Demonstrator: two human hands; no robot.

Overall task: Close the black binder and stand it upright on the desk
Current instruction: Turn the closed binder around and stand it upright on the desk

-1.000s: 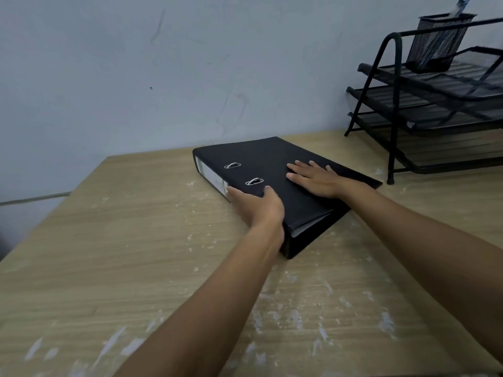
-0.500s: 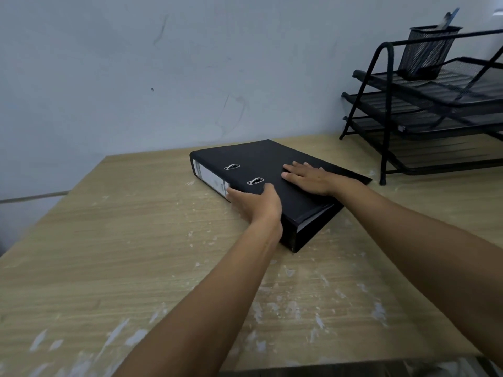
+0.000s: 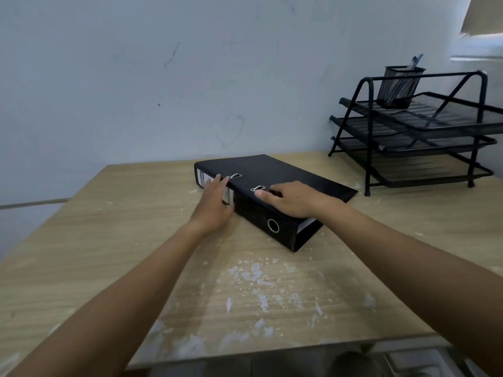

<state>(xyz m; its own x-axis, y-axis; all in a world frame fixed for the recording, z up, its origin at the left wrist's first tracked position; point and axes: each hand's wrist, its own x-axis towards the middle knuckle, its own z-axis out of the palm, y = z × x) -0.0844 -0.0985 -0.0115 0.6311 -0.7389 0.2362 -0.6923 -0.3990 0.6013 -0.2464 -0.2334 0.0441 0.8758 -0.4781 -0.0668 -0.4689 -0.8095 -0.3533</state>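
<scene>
The binder (image 3: 275, 183) lies flat and closed on the desk (image 3: 136, 257), with its spine turned toward the person. The left hand (image 3: 216, 205) presses against the spine at the white label (image 3: 202, 178), its fingers stretched out and open, the fingertips reaching up to the top edge of the cover; it does not close around anything. The right hand (image 3: 294, 200) rests on top of the cover just beside it, palm down, fingers bent a little and spread, the thumb pointing toward the left hand; it lies on the binder and is not clamped on it. Between the two hands, on the cover edge, sit two metal clips (image 3: 258, 188). Below the right hand the spine shows a round finger hole (image 3: 273, 226). Well apart to the right of the right hand stands a black tray rack (image 3: 424, 137) with a mesh cup (image 3: 400, 87) on its top level.
</scene>
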